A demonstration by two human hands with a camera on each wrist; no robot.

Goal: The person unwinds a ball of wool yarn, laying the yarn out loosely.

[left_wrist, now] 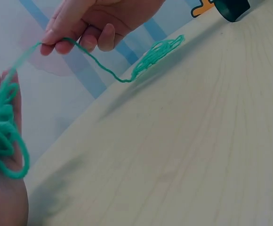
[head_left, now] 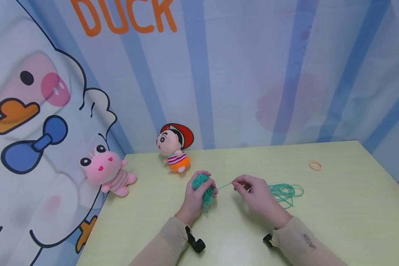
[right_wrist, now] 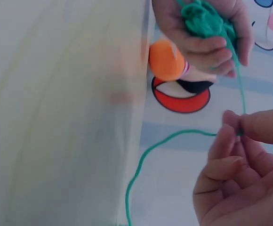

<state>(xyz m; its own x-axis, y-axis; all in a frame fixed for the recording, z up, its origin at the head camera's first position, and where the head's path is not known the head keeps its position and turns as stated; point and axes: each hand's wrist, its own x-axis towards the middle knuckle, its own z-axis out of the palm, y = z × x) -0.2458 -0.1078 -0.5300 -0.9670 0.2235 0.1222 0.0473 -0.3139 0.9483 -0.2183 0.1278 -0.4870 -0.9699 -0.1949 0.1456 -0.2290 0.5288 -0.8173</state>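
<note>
In the head view my left hand (head_left: 194, 197) grips a bundle of green yarn (head_left: 207, 199), its fingers and thumb curled round it. A loop hangs loose from the bundle in the left wrist view. To the right, my right hand (head_left: 261, 195) pinches a strand of the yarn (right_wrist: 242, 94) between thumb and fingertips. The strand runs taut between the two hands. Beyond the pinch it sags toward a loose pile of green yarn (head_left: 284, 194) on the table, partly hidden behind the right hand in the head view.
A pink plush toy (head_left: 108, 171) stands at the table's left edge. Behind the left hand sits a doll with a red hat (head_left: 176, 147). An orange-pink ring (head_left: 315, 166) lies at the back right of the pale table (head_left: 345, 199). A printed curtain (head_left: 239, 74) rises behind it.
</note>
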